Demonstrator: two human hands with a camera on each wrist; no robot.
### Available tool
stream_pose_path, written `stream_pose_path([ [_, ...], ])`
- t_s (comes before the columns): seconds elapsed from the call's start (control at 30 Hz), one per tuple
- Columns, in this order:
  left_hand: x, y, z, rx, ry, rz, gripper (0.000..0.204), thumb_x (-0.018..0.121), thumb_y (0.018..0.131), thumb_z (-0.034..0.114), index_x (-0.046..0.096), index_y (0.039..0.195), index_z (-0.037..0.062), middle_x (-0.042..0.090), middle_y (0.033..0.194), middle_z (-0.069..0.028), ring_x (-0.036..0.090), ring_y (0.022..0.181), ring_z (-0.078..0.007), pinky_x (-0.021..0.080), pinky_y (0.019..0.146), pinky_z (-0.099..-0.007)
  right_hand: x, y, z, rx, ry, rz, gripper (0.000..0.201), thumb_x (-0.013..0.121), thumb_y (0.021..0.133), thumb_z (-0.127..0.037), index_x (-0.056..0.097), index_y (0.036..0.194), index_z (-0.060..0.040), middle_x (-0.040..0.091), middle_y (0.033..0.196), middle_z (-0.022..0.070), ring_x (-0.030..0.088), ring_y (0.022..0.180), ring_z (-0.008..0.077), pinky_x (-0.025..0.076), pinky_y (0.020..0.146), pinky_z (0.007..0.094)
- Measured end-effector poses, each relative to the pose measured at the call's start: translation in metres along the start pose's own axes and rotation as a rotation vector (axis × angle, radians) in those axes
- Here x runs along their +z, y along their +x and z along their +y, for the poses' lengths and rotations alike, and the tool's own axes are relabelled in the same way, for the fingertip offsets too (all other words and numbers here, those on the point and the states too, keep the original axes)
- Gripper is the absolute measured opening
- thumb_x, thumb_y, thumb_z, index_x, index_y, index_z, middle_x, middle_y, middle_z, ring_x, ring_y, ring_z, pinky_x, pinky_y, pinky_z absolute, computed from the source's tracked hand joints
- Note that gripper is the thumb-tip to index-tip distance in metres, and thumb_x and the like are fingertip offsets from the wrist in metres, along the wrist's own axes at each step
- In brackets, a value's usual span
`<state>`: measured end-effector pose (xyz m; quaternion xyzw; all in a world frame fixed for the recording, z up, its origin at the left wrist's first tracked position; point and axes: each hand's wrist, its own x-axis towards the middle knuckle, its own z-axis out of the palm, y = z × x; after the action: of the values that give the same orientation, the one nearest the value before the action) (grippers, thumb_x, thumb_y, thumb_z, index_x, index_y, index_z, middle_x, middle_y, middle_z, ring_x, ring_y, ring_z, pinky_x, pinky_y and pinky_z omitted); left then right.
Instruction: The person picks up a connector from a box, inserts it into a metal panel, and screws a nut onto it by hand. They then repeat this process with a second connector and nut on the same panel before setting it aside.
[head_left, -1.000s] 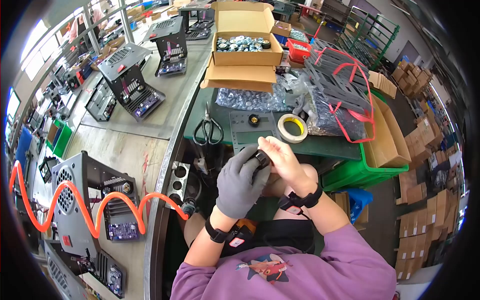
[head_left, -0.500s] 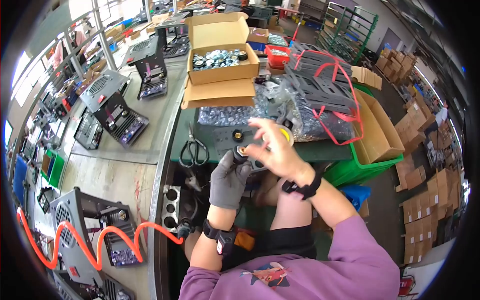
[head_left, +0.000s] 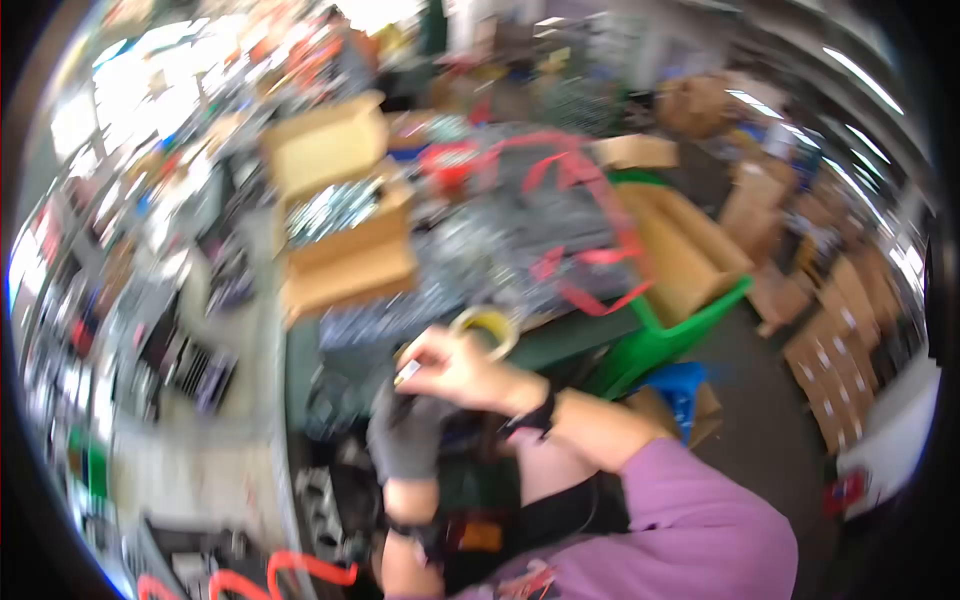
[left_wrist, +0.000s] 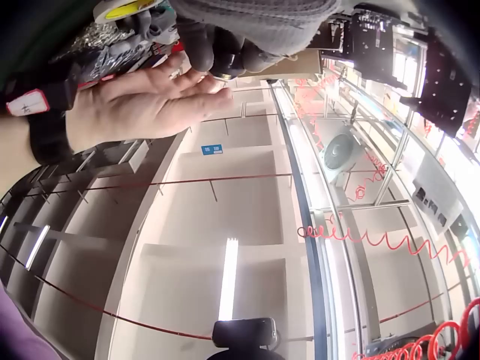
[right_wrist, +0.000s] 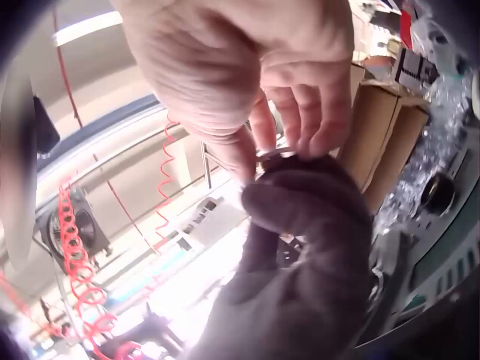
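Observation:
My left hand (head_left: 405, 435), in a grey glove, is raised over my lap. Its fingers curl round a black round part (left_wrist: 227, 64), mostly covered by the glove in the left wrist view. Bare, my right hand (head_left: 458, 372) is right at the left fingertips, its thumb and fingers bent together. Between them in the head view shows a small pale piece (head_left: 407, 373), blurred; I cannot tell its kind. From the right wrist, the right fingers (right_wrist: 322, 127) meet the top of the gloved hand (right_wrist: 307, 225).
Beyond my hands, a roll of tape (head_left: 487, 330) lies on the green table. An open carton (head_left: 350, 255) of shiny round parts stands behind, beside bubble-wrapped goods (head_left: 450, 265) and grey panels with red strapping (head_left: 590, 255). A green bin (head_left: 690, 325) is at right.
The head view has swung and blurred, shifting the carton leftward. My right hand, spread half a second ago, has come in to the left fingertips with its fingers drawn together.

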<state>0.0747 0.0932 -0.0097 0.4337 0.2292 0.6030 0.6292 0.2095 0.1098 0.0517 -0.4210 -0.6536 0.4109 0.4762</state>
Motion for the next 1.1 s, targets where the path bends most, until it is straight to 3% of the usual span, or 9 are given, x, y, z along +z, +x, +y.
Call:
stream_pose_path([
  [0.07,-0.007,0.008,-0.008,-0.184,-0.53,0.046,0.039,0.048,0.086,-0.009,0.05,0.124,-0.0034,0.054,0.126,-0.0147,0.055,0.112,-0.0207,0.046,0.095,-0.0312,0.005,0.0,0.011,-0.002,0.049,0.063,0.023,0.073,0.081,-0.01,0.057,0.096,-0.0036,0.063,0.09,0.0028,0.059,0.085,0.0067,0.049,0.073,0.024],
  [0.1,-0.002,0.011,-0.011,0.101,-0.048,-0.022,0.035,0.048,0.088,-0.009,0.049,0.123,-0.0059,0.054,0.126,-0.016,0.055,0.112,-0.0207,0.046,0.095,-0.0301,0.005,0.003,0.01,-0.053,0.118,0.12,0.02,0.074,0.08,-0.011,0.059,0.09,-0.0026,0.065,0.085,0.003,0.06,0.079,0.0068,0.049,0.069,0.0238],
  [0.37,-0.037,0.017,-0.022,-0.179,-0.693,0.085,0.032,0.044,0.098,0.015,0.053,0.116,-0.0094,0.058,0.116,-0.0181,0.058,0.106,-0.0206,0.052,0.088,-0.0255,0.009,-0.002,-0.026,0.004,-0.274,0.07,0.033,0.075,0.077,-0.026,0.057,0.083,0.001,0.065,0.076,0.0145,0.064,0.069,0.0251,0.049,0.065,0.0342],
  [0.53,-0.043,-0.012,0.004,-0.165,-0.473,0.2,0.03,0.047,0.096,0.011,0.053,0.115,-0.0117,0.058,0.116,-0.0197,0.059,0.104,-0.0223,0.052,0.086,-0.0276,0.027,-0.004,-0.017,-0.075,-0.192,-0.03,0.032,0.075,0.078,-0.026,0.057,0.086,-0.0004,0.062,0.069,0.0111,0.06,0.062,0.0192,0.048,0.06,0.0328],
  [0.63,-0.052,-0.034,0.005,0.249,0.431,0.233,0.027,0.051,0.093,0.005,0.053,0.115,-0.0113,0.058,0.114,-0.0203,0.059,0.102,-0.0229,0.05,0.086,-0.0273,0.038,-0.004,-0.002,-0.117,-0.032,0.029,0.029,0.074,0.079,-0.026,0.062,0.085,-0.001,0.063,0.069,0.0116,0.06,0.061,0.0172,0.048,0.06,0.0318],
  [0.8,-0.071,-0.053,0.004,0.045,0.969,0.331,0.039,0.067,0.08,0.0,0.057,0.117,-0.0035,0.063,0.109,-0.0119,0.059,0.094,-0.018,0.048,0.085,-0.0281,0.022,-0.004,0.007,0.152,-0.027,0.115,0.021,0.07,0.086,-0.023,0.067,0.093,-0.003,0.064,0.077,-0.0001,0.057,0.07,0.0057,0.046,0.062,0.0214],
  [0.93,-0.062,-0.045,-0.025,-0.148,0.478,0.097,0.039,0.061,0.079,-0.007,0.055,0.118,-0.0047,0.063,0.107,-0.0084,0.06,0.098,-0.0147,0.05,0.082,-0.0272,0.028,-0.018,0.025,0.259,-0.096,0.088,0.016,0.068,0.087,-0.016,0.065,0.094,-0.0022,0.064,0.084,-0.0003,0.056,0.078,0.005,0.047,0.073,0.0218],
  [1.03,-0.055,-0.03,-0.039,-0.422,-0.769,0.031,0.038,0.052,0.084,-0.003,0.05,0.122,-0.0016,0.061,0.113,-0.0066,0.058,0.104,-0.0152,0.045,0.092,-0.0259,0.025,-0.026,0.04,0.283,-0.031,0.09,0.021,0.067,0.088,-0.019,0.063,0.09,0.001,0.066,0.082,0.0032,0.059,0.078,0.0074,0.048,0.072,0.0237],
  [1.1,-0.054,-0.031,-0.058,-0.354,-0.757,-0.022,0.037,0.052,0.086,-0.002,0.05,0.123,-0.0015,0.061,0.114,-0.0059,0.057,0.105,-0.0157,0.045,0.093,-0.0259,0.023,-0.03,0.039,0.304,-0.012,0.091,0.02,0.067,0.088,-0.019,0.062,0.091,0.0007,0.066,0.082,0.0033,0.06,0.078,0.0077,0.048,0.073,0.024],
])
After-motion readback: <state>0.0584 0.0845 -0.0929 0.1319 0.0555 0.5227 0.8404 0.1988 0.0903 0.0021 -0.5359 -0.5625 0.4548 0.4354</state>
